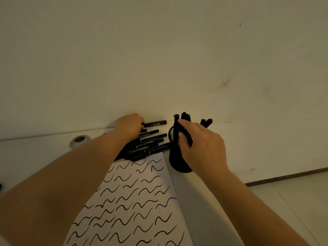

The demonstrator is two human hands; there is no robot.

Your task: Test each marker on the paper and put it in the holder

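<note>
The markers lying in a heap are black with small white lettering along their barrels, and the marker at the far edge of the heap bears a pale label band. The holder is black wire mesh, its weave showing at the rim, and the markers standing in it are black too. The paper is white, covered in rows of black wavy strokes, each a short squiggle, set in loose lines across the sheet. The worktop is off-white, dimmed to a yellowish cast. The wall is cream with a few small brownish specks. A round grommet in the worktop is grey with a dark centre.
</note>
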